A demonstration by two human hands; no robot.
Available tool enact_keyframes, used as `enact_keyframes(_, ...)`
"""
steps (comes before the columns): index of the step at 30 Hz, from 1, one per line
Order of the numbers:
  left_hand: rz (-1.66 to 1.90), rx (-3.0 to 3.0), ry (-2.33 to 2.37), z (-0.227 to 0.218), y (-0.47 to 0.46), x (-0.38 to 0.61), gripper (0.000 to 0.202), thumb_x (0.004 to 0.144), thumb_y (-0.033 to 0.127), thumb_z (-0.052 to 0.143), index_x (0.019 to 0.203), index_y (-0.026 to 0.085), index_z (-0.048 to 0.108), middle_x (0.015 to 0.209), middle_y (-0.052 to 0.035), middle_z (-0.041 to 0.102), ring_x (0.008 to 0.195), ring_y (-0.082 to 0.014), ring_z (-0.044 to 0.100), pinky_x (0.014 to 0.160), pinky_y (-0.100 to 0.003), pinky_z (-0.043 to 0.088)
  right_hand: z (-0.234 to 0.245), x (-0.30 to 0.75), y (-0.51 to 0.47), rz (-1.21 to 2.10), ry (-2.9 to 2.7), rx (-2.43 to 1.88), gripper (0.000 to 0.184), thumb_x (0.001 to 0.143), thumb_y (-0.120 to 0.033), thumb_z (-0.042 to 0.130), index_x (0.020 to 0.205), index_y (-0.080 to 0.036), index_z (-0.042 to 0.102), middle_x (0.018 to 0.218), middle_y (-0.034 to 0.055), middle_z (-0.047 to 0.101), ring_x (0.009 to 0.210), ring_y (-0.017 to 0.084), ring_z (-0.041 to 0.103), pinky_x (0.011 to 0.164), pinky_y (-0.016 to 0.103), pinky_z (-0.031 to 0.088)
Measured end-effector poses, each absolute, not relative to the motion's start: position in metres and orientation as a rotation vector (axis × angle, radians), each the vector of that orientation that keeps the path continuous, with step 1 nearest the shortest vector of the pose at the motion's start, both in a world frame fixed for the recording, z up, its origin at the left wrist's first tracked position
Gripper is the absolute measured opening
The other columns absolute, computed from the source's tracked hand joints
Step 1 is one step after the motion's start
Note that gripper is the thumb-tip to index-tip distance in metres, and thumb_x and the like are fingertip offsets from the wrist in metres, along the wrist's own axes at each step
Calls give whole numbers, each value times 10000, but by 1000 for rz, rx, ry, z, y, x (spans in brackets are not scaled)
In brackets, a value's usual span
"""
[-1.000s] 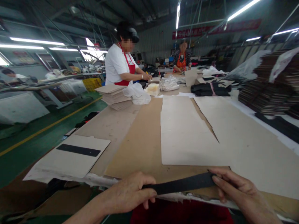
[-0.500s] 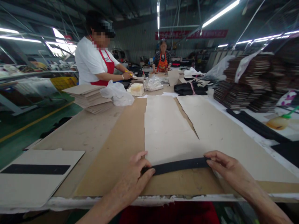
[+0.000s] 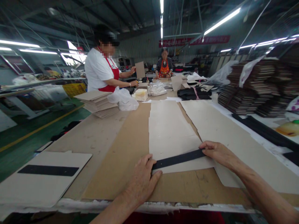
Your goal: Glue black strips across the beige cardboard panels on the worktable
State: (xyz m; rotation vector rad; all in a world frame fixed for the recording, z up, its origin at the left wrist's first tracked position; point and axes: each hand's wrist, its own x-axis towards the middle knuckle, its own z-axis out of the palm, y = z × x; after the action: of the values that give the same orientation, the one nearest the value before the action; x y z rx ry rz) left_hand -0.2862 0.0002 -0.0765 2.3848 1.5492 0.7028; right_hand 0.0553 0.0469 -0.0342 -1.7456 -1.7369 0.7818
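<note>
A dark, flat strip (image 3: 178, 160) stretches between my two hands, over the near end of a pale board sheet (image 3: 173, 133). My left hand (image 3: 142, 177) is at the strip's left end, fingers on its upper side and thumb by its lower edge. Between thumb and fingers, my right hand (image 3: 217, 152) pinches the other end, slightly higher and farther away. Another pale sheet (image 3: 221, 130) lies to the right, partly beneath my right forearm. At the left, a similar dark strip (image 3: 48, 170) lies across a pale board piece (image 3: 35, 189).
Stacked boards (image 3: 98, 104), a clear plastic bag (image 3: 125, 99) and a yellowish block (image 3: 140, 94) stand farther back. A black bundle (image 3: 193, 93) lies behind the sheets. Tall stacks of brown pieces (image 3: 252, 87) rise at right. Two co-workers (image 3: 100, 70) work across the table.
Both hands have moved the strip away from the table's front edge, onto the near end of the pale sheet. The left co-worker now holds up a board piece. The view has shifted slightly.
</note>
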Motion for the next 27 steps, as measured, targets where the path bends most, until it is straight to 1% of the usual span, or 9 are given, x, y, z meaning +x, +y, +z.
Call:
enact_keyframes(4, 728, 2392, 1551, -80, 1, -289, 347, 899, 336, 541, 1182, 139, 577, 1369, -146, 482, 1285, -289, 450, 1101, -509, 375, -37, 52, 47, 802, -1757, -1724, 289, 710, -383, 503, 875, -212, 668, 668, -36, 623, 618, 142, 520, 625, 269, 375)
enact_keyframes(7, 727, 2393, 1551, -78, -4, -294, 350, 895, 344, 552, 1181, 144, 576, 1375, -141, 481, 1286, -287, 454, 1109, -501, 372, -38, 44, 36, 754, -1784, -1771, 295, 749, -392, 494, 917, -225, 671, 716, -25, 656, 666, 162, 558, 644, 282, 382)
enact_keyframes(13, 613, 2389, 1554, -69, -35, -319, 342, 895, 331, 560, 1187, 152, 567, 1365, -145, 480, 1272, -293, 455, 1087, -505, 396, -42, 18, -8, 794, -1799, -1642, 255, 777, -431, 553, 905, -259, 691, 716, -14, 679, 692, 192, 618, 622, 286, 448)
enact_keyframes(18, 703, 2432, 1637, -76, -66, -357, 401, 905, 337, 563, 1263, 167, 500, 1368, -152, 474, 1267, -288, 467, 1069, -498, 428, -55, -9, -37, 1067, -1745, -1603, 322, 792, -526, 561, 953, -277, 688, 777, -8, 691, 714, 206, 639, 654, 299, 503)
enact_keyframes(20, 726, 2456, 1641, -78, -75, -368, 410, 917, 336, 549, 1290, 180, 480, 1369, -150, 476, 1261, -282, 479, 1058, -486, 444, -60, -16, -43, 1077, -1746, -1623, 374, 785, -578, 551, 959, -279, 692, 826, 4, 702, 744, 217, 649, 687, 315, 515)
enact_keyframes(22, 705, 2476, 1633, -80, -81, -373, 389, 926, 328, 538, 1287, 191, 490, 1362, -143, 486, 1249, -279, 491, 1047, -477, 454, -65, -18, -45, 956, -1772, -1648, 394, 767, -601, 558, 941, -283, 713, 904, 23, 718, 822, 246, 664, 765, 355, 526)
enact_keyframes(24, 682, 2492, 1627, -80, -84, -374, 355, 927, 322, 544, 1256, 189, 525, 1344, -141, 498, 1236, -281, 494, 1042, -476, 454, -71, -17, -45, 740, -1814, -1642, 373, 755, -592, 566, 910, -302, 741, 1003, 36, 724, 976, 300, 653, 909, 450, 495)
enact_keyframes(26, 678, 2510, 1619, -81, -83, -372, 313, 927, 313, 554, 1218, 197, 562, 1330, -131, 506, 1229, -281, 488, 1042, -480, 446, -78, -15, -47, 456, -1841, -1614, 352, 766, -582, 547, 889, -328, 758, 1065, 38, 719, 1128, 356, 593, 1030, 590, 379)
enact_keyframes(27, 682, 2519, 1613, -82, -82, -371, 290, 929, 306, 555, 1201, 208, 578, 1326, -122, 509, 1227, -279, 484, 1042, -481, 441, -81, -15, -49, 315, -1850, -1594, 346, 782, -573, 532, 890, -335, 760, 1077, 41, 716, 1167, 372, 568, 1047, 647, 326)
